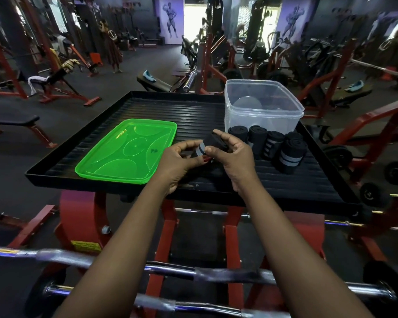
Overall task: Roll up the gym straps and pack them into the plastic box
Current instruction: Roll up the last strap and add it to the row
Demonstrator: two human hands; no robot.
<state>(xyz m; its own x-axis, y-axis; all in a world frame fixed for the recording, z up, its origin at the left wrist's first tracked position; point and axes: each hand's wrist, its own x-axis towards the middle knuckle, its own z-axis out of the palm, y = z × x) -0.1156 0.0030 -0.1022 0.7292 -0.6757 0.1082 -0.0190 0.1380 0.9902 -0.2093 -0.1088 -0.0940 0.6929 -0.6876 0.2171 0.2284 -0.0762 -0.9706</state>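
Both my hands hold one rolled black strap with a grey stripe (205, 146) above the black ribbed tray (193, 106). My left hand (182, 157) pinches its left end; my right hand (233, 152) curls over its right end. Its loose tail hangs dark below my hands. Several rolled black straps (271, 145) stand in a row on the tray just right of my hands, one with a broad grey band (289, 157). Behind them stands the clear plastic box (262, 104), open, with nothing visible inside. Its green lid (127, 150) lies flat on the tray's left part.
The tray sits on a red steel frame (78, 221). Chrome barbells (193, 271) cross below my forearms. Red gym machines, benches and weight plates (397, 173) surround the tray on all sides.
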